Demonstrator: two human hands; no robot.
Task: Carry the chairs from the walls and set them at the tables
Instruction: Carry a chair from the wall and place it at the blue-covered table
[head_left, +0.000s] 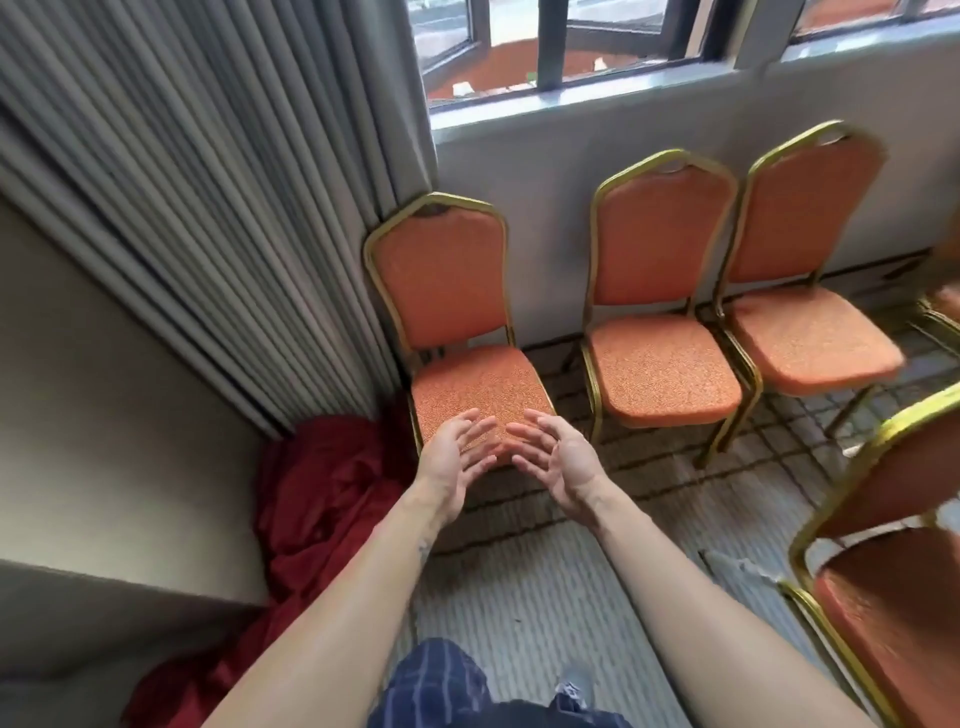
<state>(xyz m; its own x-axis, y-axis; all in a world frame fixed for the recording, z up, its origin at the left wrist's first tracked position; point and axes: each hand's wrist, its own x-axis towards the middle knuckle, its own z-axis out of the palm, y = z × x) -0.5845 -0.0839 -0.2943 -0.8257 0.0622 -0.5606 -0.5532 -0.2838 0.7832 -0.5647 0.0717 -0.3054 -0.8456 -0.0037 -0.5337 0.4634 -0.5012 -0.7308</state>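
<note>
The reach is judged to be in hand. The left hand (457, 457) and right hand (557, 462) are held out empty, fingers spread, near the front edge of the orange-cushioned, gold-framed chair (444, 275) standing at the wall (545, 208) beside the grey pleated curtain (208, 208). A firm hold on its frame is called for next.

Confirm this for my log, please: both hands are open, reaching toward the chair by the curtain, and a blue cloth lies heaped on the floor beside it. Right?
Not quite: the head view shows the cloth is red, not blue. Otherwise yes: the left hand and right hand are open, reaching toward the chair by the curtain.
</note>
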